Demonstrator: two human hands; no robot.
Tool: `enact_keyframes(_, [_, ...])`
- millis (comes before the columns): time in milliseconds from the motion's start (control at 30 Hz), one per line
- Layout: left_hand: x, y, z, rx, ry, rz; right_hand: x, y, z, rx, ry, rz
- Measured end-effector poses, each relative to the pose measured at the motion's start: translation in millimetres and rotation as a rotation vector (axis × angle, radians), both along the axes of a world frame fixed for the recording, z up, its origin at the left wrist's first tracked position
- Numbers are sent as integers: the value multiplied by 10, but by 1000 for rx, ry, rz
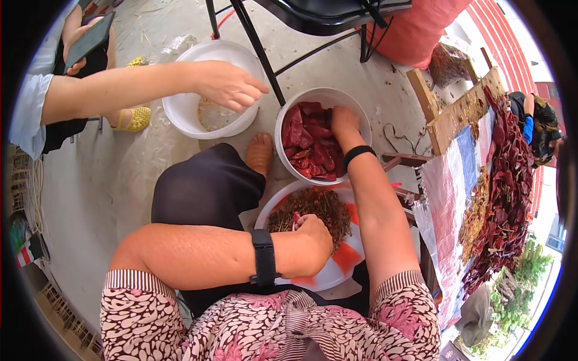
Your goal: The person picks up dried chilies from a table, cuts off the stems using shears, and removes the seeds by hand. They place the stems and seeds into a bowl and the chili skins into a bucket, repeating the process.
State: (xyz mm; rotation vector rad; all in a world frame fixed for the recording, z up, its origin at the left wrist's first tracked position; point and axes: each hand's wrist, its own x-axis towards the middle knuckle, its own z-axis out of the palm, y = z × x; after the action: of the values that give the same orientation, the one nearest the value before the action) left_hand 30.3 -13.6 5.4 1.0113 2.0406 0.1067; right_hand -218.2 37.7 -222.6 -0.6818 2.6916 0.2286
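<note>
My left hand is closed over a white and orange basin, with a small piece of dried red pepper showing at its fingertips. Brown pepper stems and scraps lie in that basin, below the hand. My right hand reaches down into a white bucket of dark red dried peppers; its fingertips are hidden among them, so I cannot see whether it grips one.
Another person's hand hangs over a second white bucket with pale seeds at its bottom. A black chair stands ahead. On the right, dried peppers cover a sheet-lined rack; a red sack sits behind.
</note>
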Motion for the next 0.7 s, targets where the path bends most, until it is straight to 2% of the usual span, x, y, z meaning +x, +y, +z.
enact_keyframes(100, [27, -23, -89, 54, 3, -16, -11, 43, -118, -115, -12, -164])
enact_keyframes(200, [12, -82, -62, 120, 41, -56, 126, 49, 88, -250, 66, -205])
enact_keyframes(300, [-41, -112, -89, 155, 62, 17, 161, 177, 187, -580, 122, -179])
enact_keyframes(333, [-65, -116, -96, 164, 66, 58, 234, 203, 308, -801, -65, -306])
enact_keyframes(400, [-103, -185, -68, 168, 237, 173, 519, 199, 806, -1238, -446, -555])
enact_keyframes(500, [-176, -212, -212, 172, 480, 401, 1047, 168, 1550, -1524, -438, -664])
enact_keyframes(533, [-250, -190, -274, 148, 525, 506, 1150, 235, 1685, -1552, -450, -638])
enact_keyframes(700, [-527, -330, -298, 190, 728, 729, 1647, 482, 2303, -1748, -489, -594])
